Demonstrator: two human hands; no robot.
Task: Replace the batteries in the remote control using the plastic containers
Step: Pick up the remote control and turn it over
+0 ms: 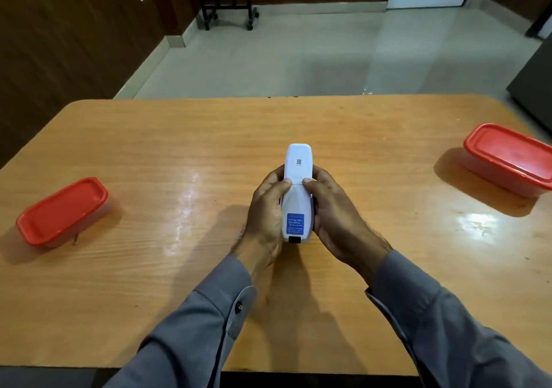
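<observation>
The remote control point(297, 190), white and turned back side up, sits in both hands above the middle of the worktop point(185, 154), its long axis pointing away from the person. The left hand point(267, 217) wraps its left edge with curled fingers, and the thumb lies on the back near the seam of the battery cover. The right hand point(331, 211) grips the right edge the same way, its thumb meeting the same seam from the other side, so the two thumb tips almost face each other across the white plastic. A blue label point(295, 224) with small print shows on the near part of the back, and a small square code mark point(299, 162) on the far part. The cover looks closed. A container with a red lid point(61, 212) stands near the left edge of the worktop, well apart from the hands, and a second container with a red lid point(509, 156) stands near the right edge, partly cut off by the picture's border. Both lids are on. Grey sleeves point(209, 322) cover both forearms. Beyond the worktop lies a pale tiled floor point(298, 59).
</observation>
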